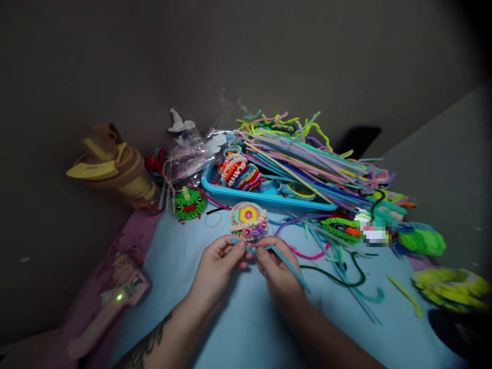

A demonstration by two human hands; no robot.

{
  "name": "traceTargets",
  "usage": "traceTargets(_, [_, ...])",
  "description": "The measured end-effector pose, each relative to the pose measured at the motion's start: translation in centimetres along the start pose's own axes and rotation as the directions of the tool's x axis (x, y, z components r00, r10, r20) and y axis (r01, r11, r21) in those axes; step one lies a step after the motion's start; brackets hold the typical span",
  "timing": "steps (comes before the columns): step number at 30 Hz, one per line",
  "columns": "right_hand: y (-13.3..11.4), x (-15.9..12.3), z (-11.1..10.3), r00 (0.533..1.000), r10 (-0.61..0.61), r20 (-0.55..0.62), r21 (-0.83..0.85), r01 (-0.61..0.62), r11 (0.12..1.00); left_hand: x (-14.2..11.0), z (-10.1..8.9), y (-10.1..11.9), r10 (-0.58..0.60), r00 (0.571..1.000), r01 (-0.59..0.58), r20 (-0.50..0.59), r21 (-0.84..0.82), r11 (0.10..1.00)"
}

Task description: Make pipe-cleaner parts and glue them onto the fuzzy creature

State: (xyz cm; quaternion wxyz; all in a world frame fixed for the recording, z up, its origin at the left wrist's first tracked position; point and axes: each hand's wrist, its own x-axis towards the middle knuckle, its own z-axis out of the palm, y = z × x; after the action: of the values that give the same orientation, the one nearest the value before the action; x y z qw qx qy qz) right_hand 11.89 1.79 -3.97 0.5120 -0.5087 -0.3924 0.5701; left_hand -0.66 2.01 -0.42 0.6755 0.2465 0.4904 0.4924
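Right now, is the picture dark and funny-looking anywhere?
Head view: dim light, with the wall dull grey and the top right corner black; head view, left side: the cup looks stretched and soft, and a small green light glows; head view, right side: blocky squares hide a patch.

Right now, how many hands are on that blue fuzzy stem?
2: the left hand and the right hand, side by side, pinching the blue fuzzy stem in front of the round patterned piece.
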Motion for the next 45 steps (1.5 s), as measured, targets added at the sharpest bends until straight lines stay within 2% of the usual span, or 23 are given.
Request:
traceTargets(2, [-0.6,0.0,0.0,1.0,-0.021,0.005,-0.036,0.022,0.999,0.1,-0.1,0.0,-0.014,1.0,0.014,-0.002,-0.011,1.0])
traceTargets(6, [-1.5,0.2,0.1,0.987,-0.159,0.038,-0.184,0.164,0.969,0.4,-0.5,0.1,-0.001,1.0,0.002,-0.026,0.018,1.0])
traceTargets(9, [-1.9,0.2,-0.1,0.969,-0.245,0.043,-0.295,0.246,0.923,0.5,-0.7,0.2,0.001,1.0,-0.001,0.004,0.073,0.997])
traceTargets(11, [-2.1,0.2,-0.1,0.963,-0.268,0.044,-0.311,0.268,0.912,0.5,-0.8,0.3,0.006,0.999,-0.01,0.038,0.119,0.993])
traceTargets(13, [-2.2,0.3,-0.2,0.972,-0.228,0.063,-0.246,0.237,0.94,0.4,-0.8,0.4,-0.005,0.997,-0.008,0.079,0.155,0.988])
traceTargets(16, [-2.1,0.4,-0.2,0.987,-0.077,0.138,-0.07,0.087,0.994,0.3,-0.8,0.6,-0.042,0.985,0.011,0.168,0.184,0.983])
traceTargets(19, [-1.6,0.6,-0.3,0.98,0.012,0.2,0.068,-0.026,0.997,0.3,-1.0,0.6,-0.078,0.969,0.032,0.233,0.197,0.98])
traceTargets(24, [-0.7,0.8,-0.7,0.972,0.082,0.219,0.152,-0.117,0.982,0.3,-1.4,0.7,-0.131,0.954,0.069,0.271,0.226,0.972])
traceTargets(29, [-1.0,0.9,-0.7,0.977,0.076,0.198,0.19,-0.114,0.975,0.2,-1.3,0.9,-0.122,0.952,0.069,0.282,0.19,0.979])
traceTargets(32, [-1.2,1.0,-0.6,0.982,0.049,0.181,0.211,-0.088,0.974,0.2,-1.1,1.0,-0.068,0.963,0.029,0.259,0.152,0.988])
traceTargets(36, [-1.1,0.8,-0.7,0.986,0.001,0.169,0.148,-0.026,0.989,0.3,-1.0,0.8,0.023,0.992,-0.032,0.124,0.071,0.997])
traceTargets(40, [-0.6,0.7,-0.7,0.986,-0.02,0.164,0.105,0.003,0.994,0.3,-0.9,0.9,0.068,0.998,-0.068,0.003,0.038,0.997])
traceTargets(45, [-0.7,0.9,-0.7,0.987,-0.059,0.147,0.147,0.038,0.988,0.2,-0.6,0.9,0.054,0.998,-0.055,0.009,0.128,0.99])
